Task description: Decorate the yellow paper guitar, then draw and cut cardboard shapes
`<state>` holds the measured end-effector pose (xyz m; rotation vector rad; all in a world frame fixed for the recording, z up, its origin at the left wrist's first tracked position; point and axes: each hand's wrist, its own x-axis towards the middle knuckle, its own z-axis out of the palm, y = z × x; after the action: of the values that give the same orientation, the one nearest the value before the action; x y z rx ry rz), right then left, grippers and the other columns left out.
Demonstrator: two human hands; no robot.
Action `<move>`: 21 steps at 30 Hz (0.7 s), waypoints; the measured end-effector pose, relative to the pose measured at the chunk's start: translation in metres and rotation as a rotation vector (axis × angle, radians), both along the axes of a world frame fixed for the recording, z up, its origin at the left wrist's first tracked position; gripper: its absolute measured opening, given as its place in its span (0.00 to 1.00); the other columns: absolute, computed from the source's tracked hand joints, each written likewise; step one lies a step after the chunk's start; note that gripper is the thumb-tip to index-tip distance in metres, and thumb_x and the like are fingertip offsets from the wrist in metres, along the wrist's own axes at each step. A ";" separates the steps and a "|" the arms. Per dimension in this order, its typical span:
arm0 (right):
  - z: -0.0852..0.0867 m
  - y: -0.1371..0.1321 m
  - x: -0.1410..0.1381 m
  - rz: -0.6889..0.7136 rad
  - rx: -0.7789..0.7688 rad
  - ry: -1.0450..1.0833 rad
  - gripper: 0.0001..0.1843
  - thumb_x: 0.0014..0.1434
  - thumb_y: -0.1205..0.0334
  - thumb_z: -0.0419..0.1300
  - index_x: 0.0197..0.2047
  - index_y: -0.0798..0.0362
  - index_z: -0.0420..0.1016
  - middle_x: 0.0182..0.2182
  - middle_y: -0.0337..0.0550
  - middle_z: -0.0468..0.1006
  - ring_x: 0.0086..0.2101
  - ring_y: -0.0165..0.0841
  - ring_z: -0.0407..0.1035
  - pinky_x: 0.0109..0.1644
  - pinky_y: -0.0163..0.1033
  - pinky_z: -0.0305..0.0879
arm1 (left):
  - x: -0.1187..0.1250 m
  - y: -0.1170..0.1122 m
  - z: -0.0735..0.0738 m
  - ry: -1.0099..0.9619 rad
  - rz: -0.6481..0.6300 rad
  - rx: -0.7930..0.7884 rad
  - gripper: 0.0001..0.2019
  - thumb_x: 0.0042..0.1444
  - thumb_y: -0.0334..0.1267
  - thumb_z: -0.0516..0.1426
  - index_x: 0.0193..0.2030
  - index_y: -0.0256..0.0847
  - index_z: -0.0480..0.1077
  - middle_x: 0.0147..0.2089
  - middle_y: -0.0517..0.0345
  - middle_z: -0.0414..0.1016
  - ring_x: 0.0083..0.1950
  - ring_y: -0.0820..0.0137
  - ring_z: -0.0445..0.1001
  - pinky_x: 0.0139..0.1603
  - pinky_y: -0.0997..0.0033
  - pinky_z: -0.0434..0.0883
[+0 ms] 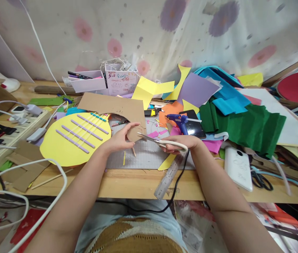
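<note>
My left hand (pixel 119 140) is at the near end of a brown cardboard sheet (pixel 106 102) with a curved cut-out. Its thumb and fingers are around that end, some of them hidden. My right hand (pixel 181 141) grips white-handled scissors (pixel 151 138), whose blade tips point left and lie over the cardboard. A large yellow oval (pixel 50 140) lies left of my left hand, crossed by purple strips and thin pale strings. Under my hands is a grey cutting mat (pixel 149 158), with a metal ruler (pixel 167 179) over its front edge.
A blue glue gun (pixel 180 121) stands beside a black phone (pixel 194 126). Green fabric (pixel 246 126) and coloured sheets lie to the right, near a white power bank (pixel 237 168) and black scissors (pixel 261 181). At left is a power strip (pixel 30 121) with cables.
</note>
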<state>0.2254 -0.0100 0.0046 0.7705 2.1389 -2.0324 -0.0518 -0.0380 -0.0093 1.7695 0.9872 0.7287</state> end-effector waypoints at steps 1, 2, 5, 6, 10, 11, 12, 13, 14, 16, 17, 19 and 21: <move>0.000 0.000 0.000 -0.001 -0.002 -0.007 0.29 0.50 0.35 0.55 0.32 0.56 0.59 0.22 0.32 0.56 0.20 0.19 0.53 0.20 0.29 0.49 | 0.000 0.000 0.000 0.001 0.002 -0.005 0.36 0.42 0.29 0.55 0.62 0.41 0.53 0.62 0.49 0.59 0.58 0.62 0.65 0.53 0.64 0.69; 0.001 -0.001 -0.001 -0.003 -0.006 -0.011 0.29 0.50 0.35 0.55 0.32 0.56 0.59 0.22 0.32 0.56 0.20 0.19 0.53 0.20 0.29 0.48 | 0.000 0.000 0.000 0.000 0.001 -0.009 0.36 0.42 0.29 0.55 0.62 0.41 0.53 0.62 0.49 0.59 0.58 0.62 0.65 0.53 0.64 0.69; 0.002 -0.002 -0.003 -0.014 -0.033 -0.007 0.28 0.50 0.35 0.56 0.31 0.55 0.58 0.22 0.31 0.54 0.19 0.19 0.52 0.20 0.29 0.47 | 0.001 0.000 0.001 -0.002 -0.016 -0.023 0.36 0.41 0.29 0.55 0.62 0.40 0.53 0.63 0.49 0.57 0.59 0.62 0.63 0.53 0.65 0.69; 0.002 -0.002 -0.003 -0.021 -0.045 -0.008 0.28 0.50 0.35 0.56 0.31 0.55 0.58 0.21 0.30 0.54 0.19 0.19 0.51 0.20 0.29 0.47 | 0.001 0.000 0.000 -0.006 -0.022 -0.027 0.37 0.41 0.29 0.55 0.62 0.40 0.53 0.63 0.49 0.57 0.59 0.62 0.63 0.53 0.65 0.69; 0.002 -0.002 -0.003 -0.049 -0.066 -0.028 0.28 0.49 0.35 0.57 0.30 0.54 0.57 0.21 0.30 0.54 0.19 0.19 0.50 0.19 0.28 0.46 | 0.000 0.001 -0.002 -0.018 -0.024 -0.031 0.37 0.41 0.29 0.55 0.62 0.41 0.53 0.63 0.49 0.58 0.59 0.62 0.64 0.53 0.65 0.69; 0.002 -0.002 -0.003 -0.055 -0.068 -0.029 0.28 0.49 0.36 0.57 0.31 0.54 0.57 0.21 0.30 0.54 0.19 0.19 0.50 0.18 0.28 0.45 | 0.000 0.001 -0.002 -0.014 -0.021 -0.025 0.37 0.41 0.29 0.55 0.62 0.41 0.53 0.63 0.49 0.58 0.59 0.62 0.64 0.53 0.65 0.69; 0.001 -0.001 -0.002 -0.060 -0.068 -0.030 0.28 0.49 0.36 0.57 0.31 0.54 0.58 0.20 0.30 0.54 0.18 0.19 0.50 0.18 0.28 0.45 | 0.000 0.002 -0.003 -0.006 -0.017 -0.018 0.37 0.41 0.29 0.55 0.62 0.41 0.53 0.62 0.49 0.58 0.58 0.62 0.64 0.53 0.65 0.69; 0.001 -0.001 -0.002 -0.062 -0.066 -0.029 0.28 0.50 0.36 0.57 0.31 0.55 0.58 0.20 0.30 0.54 0.18 0.19 0.50 0.18 0.28 0.44 | 0.000 0.002 -0.004 0.004 -0.014 -0.011 0.36 0.41 0.29 0.55 0.62 0.42 0.53 0.62 0.49 0.59 0.58 0.62 0.65 0.53 0.65 0.69; 0.000 0.000 -0.002 -0.062 -0.063 -0.029 0.28 0.50 0.36 0.57 0.31 0.55 0.58 0.20 0.30 0.54 0.18 0.19 0.50 0.17 0.28 0.44 | 0.000 0.002 -0.004 0.013 -0.012 -0.005 0.36 0.42 0.29 0.55 0.62 0.42 0.53 0.62 0.50 0.59 0.57 0.62 0.65 0.52 0.65 0.69; -0.001 0.001 -0.001 -0.056 -0.057 -0.027 0.27 0.50 0.36 0.57 0.31 0.55 0.58 0.20 0.30 0.55 0.18 0.19 0.50 0.17 0.28 0.44 | 0.000 0.002 -0.004 0.023 -0.012 -0.001 0.37 0.41 0.29 0.55 0.62 0.42 0.53 0.62 0.49 0.59 0.57 0.62 0.65 0.51 0.65 0.69; -0.001 0.001 -0.001 -0.053 -0.055 -0.025 0.27 0.50 0.37 0.58 0.31 0.55 0.58 0.20 0.30 0.55 0.18 0.19 0.50 0.17 0.28 0.44 | 0.000 0.002 -0.004 0.022 -0.011 -0.004 0.37 0.41 0.29 0.55 0.62 0.41 0.53 0.62 0.49 0.59 0.57 0.62 0.65 0.51 0.65 0.69; -0.002 0.002 -0.001 -0.049 -0.060 -0.022 0.26 0.51 0.39 0.58 0.30 0.55 0.58 0.20 0.30 0.55 0.18 0.19 0.50 0.17 0.27 0.44 | 0.001 0.001 -0.003 0.017 -0.009 -0.017 0.37 0.41 0.29 0.55 0.62 0.41 0.53 0.62 0.49 0.59 0.57 0.62 0.65 0.52 0.64 0.69; -0.003 0.002 -0.001 -0.053 -0.068 -0.015 0.25 0.53 0.40 0.58 0.30 0.55 0.58 0.20 0.30 0.54 0.18 0.18 0.50 0.17 0.27 0.44 | 0.001 0.001 -0.002 0.009 -0.008 -0.031 0.37 0.40 0.29 0.55 0.62 0.41 0.53 0.62 0.49 0.59 0.58 0.62 0.65 0.52 0.64 0.69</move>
<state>0.2247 -0.0078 0.0012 0.8385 2.0512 -2.1059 -0.0507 -0.0367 -0.0109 1.7503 0.9916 0.6970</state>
